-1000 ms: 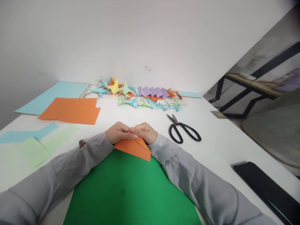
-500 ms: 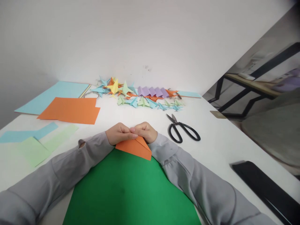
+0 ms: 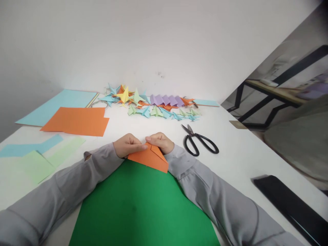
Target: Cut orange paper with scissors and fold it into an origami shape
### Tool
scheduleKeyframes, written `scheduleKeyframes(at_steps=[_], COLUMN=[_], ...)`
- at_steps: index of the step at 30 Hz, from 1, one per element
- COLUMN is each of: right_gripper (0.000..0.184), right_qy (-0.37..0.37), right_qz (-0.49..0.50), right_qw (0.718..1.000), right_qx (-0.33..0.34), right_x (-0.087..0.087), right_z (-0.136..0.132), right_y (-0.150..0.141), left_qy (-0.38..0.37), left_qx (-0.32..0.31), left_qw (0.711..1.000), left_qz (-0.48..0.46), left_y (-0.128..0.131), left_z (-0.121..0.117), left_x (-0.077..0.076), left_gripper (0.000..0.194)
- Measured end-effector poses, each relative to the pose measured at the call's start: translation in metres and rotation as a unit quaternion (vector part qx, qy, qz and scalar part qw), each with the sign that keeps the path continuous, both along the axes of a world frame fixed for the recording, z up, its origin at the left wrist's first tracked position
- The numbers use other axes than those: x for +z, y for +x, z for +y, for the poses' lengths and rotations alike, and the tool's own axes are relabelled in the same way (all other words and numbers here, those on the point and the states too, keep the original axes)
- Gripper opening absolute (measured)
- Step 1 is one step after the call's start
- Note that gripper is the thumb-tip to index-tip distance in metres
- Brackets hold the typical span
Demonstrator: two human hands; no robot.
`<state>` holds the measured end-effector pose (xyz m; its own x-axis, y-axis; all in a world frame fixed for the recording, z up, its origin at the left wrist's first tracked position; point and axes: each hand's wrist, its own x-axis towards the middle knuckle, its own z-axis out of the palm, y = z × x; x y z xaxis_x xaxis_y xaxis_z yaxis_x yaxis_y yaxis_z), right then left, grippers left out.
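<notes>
Between both hands is a folded piece of orange paper (image 3: 148, 160), held above the far end of a green sheet (image 3: 143, 205). A crease line and a slanted flap show on its right side. My left hand (image 3: 130, 145) pinches the upper left part, thumb lying along the front. With thumb and curled fingers, my right hand (image 3: 162, 142) grips the top right edge. The fingers behind the paper are hidden. To the right of my right hand, black-handled scissors (image 3: 196, 136) lie with blades slightly apart.
Orange sheets (image 3: 77, 121), a light blue stack (image 3: 58, 106) and green and blue offcuts (image 3: 38, 164) lie at the left. Folded paper figures (image 3: 125, 97) and a purple pleated piece (image 3: 166, 100) line the wall. A black flat object (image 3: 289, 205) rests at the right.
My hands have moved slightly apart at the top of the orange paper, uncovering more of its peak and fold. The paper has shifted slightly up and to the right.
</notes>
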<state>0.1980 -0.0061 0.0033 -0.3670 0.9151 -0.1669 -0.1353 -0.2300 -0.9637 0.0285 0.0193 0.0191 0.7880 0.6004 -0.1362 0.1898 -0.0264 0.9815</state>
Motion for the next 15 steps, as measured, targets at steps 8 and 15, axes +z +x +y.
scheduleKeyframes(at_steps=[8,15], right_gripper=[0.046,0.046], right_qy=[0.023,0.074], right_qz=[0.001,-0.053], right_qw=[1.0,0.996], right_qx=[-0.015,-0.007], right_x=[-0.002,-0.005], right_z=[0.002,-0.002], right_y=[0.0,-0.008], left_qy=[-0.027,-0.033], left_qx=[-0.016,-0.006], left_qw=[0.999,0.999], left_qz=[-0.034,-0.024], left_y=[0.004,0.005], left_z=[0.002,0.005], left_x=[-0.002,-0.01], left_gripper=[0.043,0.031])
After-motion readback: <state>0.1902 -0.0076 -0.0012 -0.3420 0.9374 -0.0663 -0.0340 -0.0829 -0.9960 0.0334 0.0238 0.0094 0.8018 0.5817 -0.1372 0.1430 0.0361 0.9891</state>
